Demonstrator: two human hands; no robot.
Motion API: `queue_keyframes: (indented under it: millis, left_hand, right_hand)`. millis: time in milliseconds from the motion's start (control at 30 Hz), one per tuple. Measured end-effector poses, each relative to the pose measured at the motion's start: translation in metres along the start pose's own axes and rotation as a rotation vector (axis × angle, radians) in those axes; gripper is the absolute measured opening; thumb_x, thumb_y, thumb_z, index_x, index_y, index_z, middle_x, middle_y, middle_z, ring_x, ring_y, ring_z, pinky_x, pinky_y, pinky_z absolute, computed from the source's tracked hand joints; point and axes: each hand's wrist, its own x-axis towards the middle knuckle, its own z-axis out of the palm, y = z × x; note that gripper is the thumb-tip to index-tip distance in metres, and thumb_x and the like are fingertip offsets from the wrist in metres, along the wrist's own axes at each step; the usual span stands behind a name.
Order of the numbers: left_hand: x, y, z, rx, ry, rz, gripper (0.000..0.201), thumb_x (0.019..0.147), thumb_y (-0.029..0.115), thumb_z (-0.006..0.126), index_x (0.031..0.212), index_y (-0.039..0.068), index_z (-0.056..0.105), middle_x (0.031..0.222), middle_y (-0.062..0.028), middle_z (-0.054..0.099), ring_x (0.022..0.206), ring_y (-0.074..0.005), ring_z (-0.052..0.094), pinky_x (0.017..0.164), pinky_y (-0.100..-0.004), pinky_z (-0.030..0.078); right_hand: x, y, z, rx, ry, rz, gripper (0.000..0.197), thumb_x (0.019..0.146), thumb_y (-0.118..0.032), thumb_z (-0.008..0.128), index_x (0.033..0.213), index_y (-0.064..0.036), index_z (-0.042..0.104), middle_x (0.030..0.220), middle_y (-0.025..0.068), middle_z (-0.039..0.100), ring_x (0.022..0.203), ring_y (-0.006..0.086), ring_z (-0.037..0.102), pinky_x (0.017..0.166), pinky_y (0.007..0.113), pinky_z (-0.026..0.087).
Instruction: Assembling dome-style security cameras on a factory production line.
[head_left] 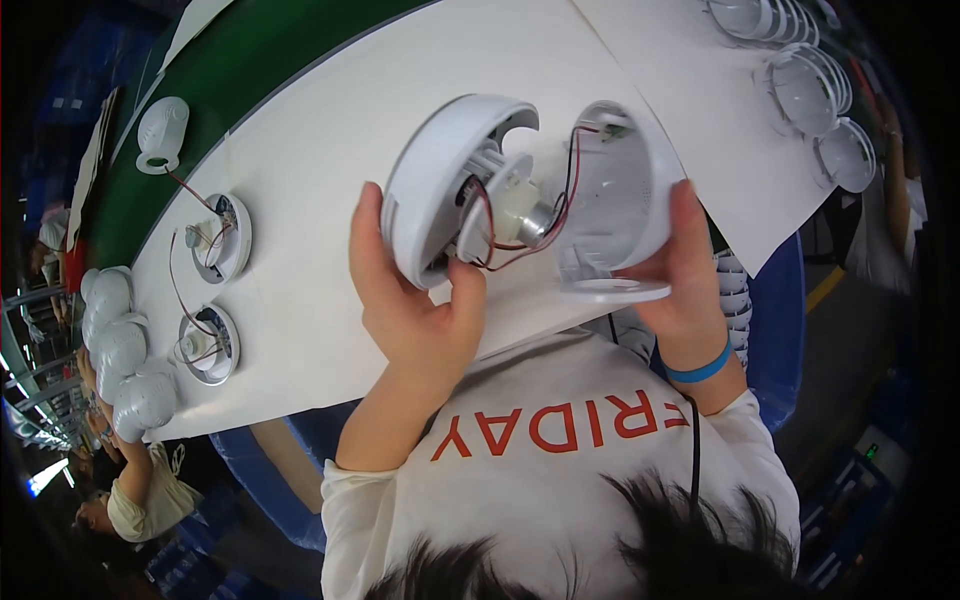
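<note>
My left hand (420,315) grips a round white plastic housing (425,170) by its rim, thumb and fingers on either side. Inside it sit a cream gearbox and a small silver motor (537,222). In my right hand (685,270) is a hollow white plastic shell (640,190), its open side turned left, with a flat oval flange at the bottom. Thin red and black wires (570,190) run between the housing and the shell. The two parts are held apart, above the table. Some of my right fingers are hidden behind the shell.
On the white table (310,150) at left lie two similar round assemblies (225,240) with wires. A white shell (162,132) rests on the green surface. White domes (120,345) stand far left, clear bowl-like parts (805,90) far right. Blue bins (775,330) flank me; a person (150,490) works at left.
</note>
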Motion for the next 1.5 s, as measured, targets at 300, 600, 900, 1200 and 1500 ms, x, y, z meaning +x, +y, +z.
queue_keyframes:
  millis: [300, 600, 900, 1200, 1500]
  left_hand:
    - [-0.005, -0.013, 0.004, 0.435, 0.052, 0.416, 0.060, 0.066, -0.008, 0.059, 0.122, -0.011, 0.036, 0.110, -0.0242, 0.053, 0.091, -0.0309, 0.060, 0.076, -0.0314, 0.049]
    - [-0.007, -0.009, 0.007, 0.468, -0.053, 0.429, 0.070, 0.065, -0.009, 0.056, 0.128, -0.010, 0.025, 0.131, -0.0229, 0.032, 0.113, -0.0304, 0.045, 0.089, -0.0341, 0.043]
    - [-0.006, -0.009, 0.012, 0.436, 0.043, 0.417, 0.065, 0.065, -0.007, 0.057, 0.125, -0.010, 0.032, 0.116, -0.0268, 0.049, 0.088, -0.0306, 0.062, 0.070, -0.0299, 0.051]
    - [-0.012, 0.000, 0.008, 0.310, -0.074, 0.269, 0.069, 0.066, -0.004, 0.061, 0.127, -0.009, 0.030, 0.111, -0.0242, 0.053, 0.085, -0.0268, 0.063, 0.067, -0.0287, 0.051]
    - [-0.019, 0.001, 0.003, -0.239, -0.362, -0.017, 0.077, 0.070, 0.004, 0.067, 0.132, -0.002, 0.023, 0.122, -0.0183, 0.044, 0.107, -0.0248, 0.050, 0.083, -0.0340, 0.045]
  right_hand:
    - [-0.008, -0.011, 0.012, 0.122, -0.205, 0.089, 0.073, 0.078, -0.038, 0.062, 0.131, -0.0041, 0.026, 0.121, 0.0116, 0.044, 0.111, 0.0204, 0.046, 0.090, 0.034, 0.041]
    - [-0.007, 0.013, 0.024, -0.229, -0.113, -0.345, 0.103, 0.062, -0.029, 0.079, 0.135, -0.0064, 0.011, 0.128, 0.0121, 0.034, 0.118, 0.0225, 0.037, 0.095, 0.036, 0.036]
    - [-0.005, 0.025, 0.022, -0.300, -0.178, -0.510, 0.114, 0.054, -0.026, 0.085, 0.135, -0.0092, 0.007, 0.130, 0.0138, 0.031, 0.120, 0.0249, 0.036, 0.095, 0.038, 0.037]
    - [0.002, 0.029, 0.017, -0.473, -0.219, -0.667, 0.119, 0.050, -0.027, 0.087, 0.135, -0.0088, 0.006, 0.130, 0.0146, 0.029, 0.120, 0.0258, 0.035, 0.096, 0.039, 0.037]
    - [0.009, 0.025, 0.006, -0.637, -0.277, -0.854, 0.121, 0.046, -0.029, 0.088, 0.134, -0.0070, 0.009, 0.130, 0.0150, 0.029, 0.120, 0.0263, 0.035, 0.095, 0.039, 0.037]
